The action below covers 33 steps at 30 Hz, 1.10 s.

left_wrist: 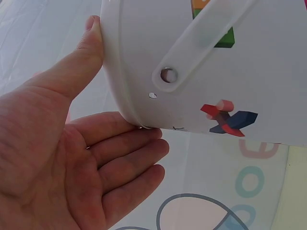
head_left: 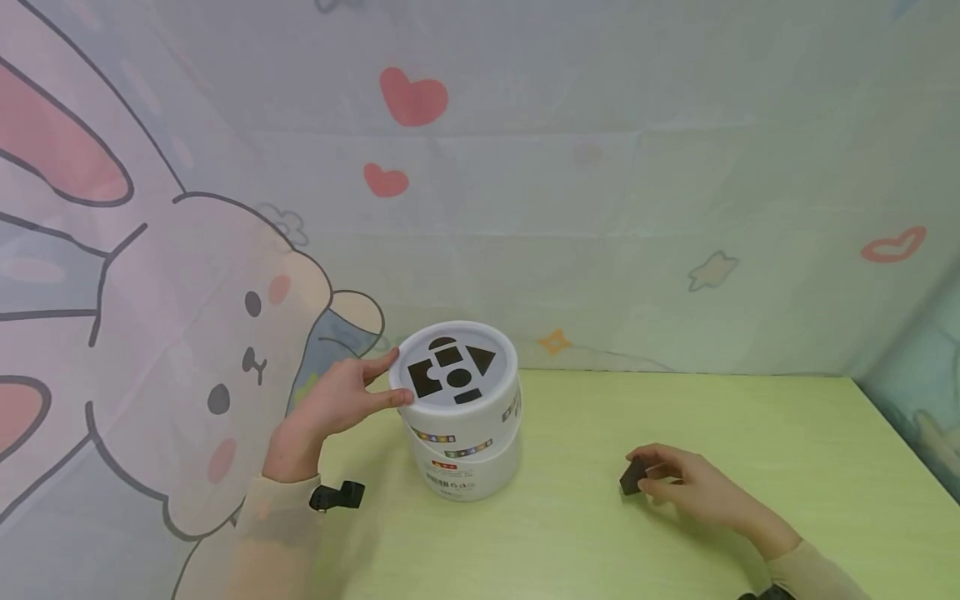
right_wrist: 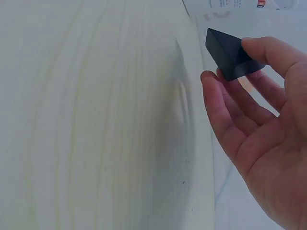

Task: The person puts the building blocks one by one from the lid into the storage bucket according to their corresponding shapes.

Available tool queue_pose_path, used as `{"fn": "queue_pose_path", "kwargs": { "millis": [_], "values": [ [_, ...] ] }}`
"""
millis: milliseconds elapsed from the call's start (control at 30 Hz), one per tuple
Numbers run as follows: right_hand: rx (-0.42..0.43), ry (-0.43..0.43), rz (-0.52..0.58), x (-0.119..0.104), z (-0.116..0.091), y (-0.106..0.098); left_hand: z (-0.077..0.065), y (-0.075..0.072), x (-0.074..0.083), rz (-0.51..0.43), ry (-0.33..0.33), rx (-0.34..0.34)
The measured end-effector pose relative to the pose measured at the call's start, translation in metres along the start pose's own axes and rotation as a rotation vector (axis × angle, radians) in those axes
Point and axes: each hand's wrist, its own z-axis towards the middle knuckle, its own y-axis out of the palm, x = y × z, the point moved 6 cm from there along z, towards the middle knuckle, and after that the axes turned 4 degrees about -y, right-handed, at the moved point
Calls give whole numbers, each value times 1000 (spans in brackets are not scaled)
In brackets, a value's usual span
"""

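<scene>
In the head view a white shape-sorter bucket [head_left: 465, 475] stands upright on the table, its lid [head_left: 498, 354] pierced by several shaped holes, among them a triangle, a circle and a rectangle. My left hand [head_left: 341, 398] touches the lid's rim at the left, thumb and forefinger spread along it. From the left wrist view, the other fingers of that hand stretch out straight below the bucket's edge [left_wrist: 112, 72]. Away to the right, my right hand [head_left: 693, 483] pinches a dark wedge-shaped block [right_wrist: 230, 52] between thumb and fingertips, low over the table.
The pale green table [head_left: 570, 542] reaches back to a cloth backdrop [head_left: 540, 167] printed with a rabbit and hearts. A white carrying handle [left_wrist: 206, 38] lies against the bucket's side. Both wrists wear small black camera mounts [head_left: 337, 496].
</scene>
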Motion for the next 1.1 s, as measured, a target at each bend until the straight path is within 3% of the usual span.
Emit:
{"fn": "queue_pose_path", "kwargs": {
  "millis": [467,700,867,1100],
  "values": [
    [160,-6,25,-23,21,-9,-2,-2,1,-3,-3,-3],
    [161,-62,45,-51,44,-14,-3,-3,2,7,-7,-1],
    [142,-87,104,-78,64,-15,-3,-3,3,0,-7,-3],
    [138,-39,281,-113,95,-15,-3,-2,2,-10,-8,-4]
  ]
}}
